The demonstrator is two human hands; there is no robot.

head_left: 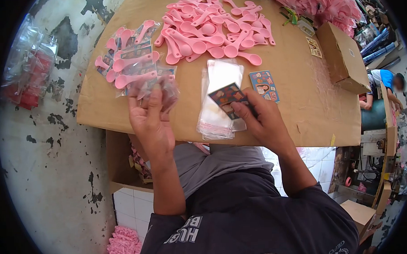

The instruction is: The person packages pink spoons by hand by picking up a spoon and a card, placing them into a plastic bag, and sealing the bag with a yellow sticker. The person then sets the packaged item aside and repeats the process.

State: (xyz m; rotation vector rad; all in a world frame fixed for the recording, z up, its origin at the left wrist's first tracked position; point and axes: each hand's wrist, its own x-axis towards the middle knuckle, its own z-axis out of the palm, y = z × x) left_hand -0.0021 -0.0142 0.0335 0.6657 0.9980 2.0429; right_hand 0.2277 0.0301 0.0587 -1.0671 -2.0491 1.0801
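My left hand [150, 117] is closed on a crumpled clear plastic bag [170, 96], pinched between thumb and fingers; what the bag contains is hard to make out. Right beyond it lie bagged pink measuring spoons [131, 62] with dark printed cards. My right hand [267, 120] grips a small dark-blue printed card [225, 98], perhaps several together, over a stack of clear plastic bags [214, 120]. Beside that hand, on the table, rests another stack of printed cards [265, 85]. Loose pink measuring spoons [209, 30] are heaped at the far side.
Brown paper covers the table [310, 114]. A cardboard box [342, 57] sits at its right edge, near a large heap of bagged pink spoons [320, 4]. Plastic bags [31, 66] hang on the left wall. Another person [381, 82] is at the far right.
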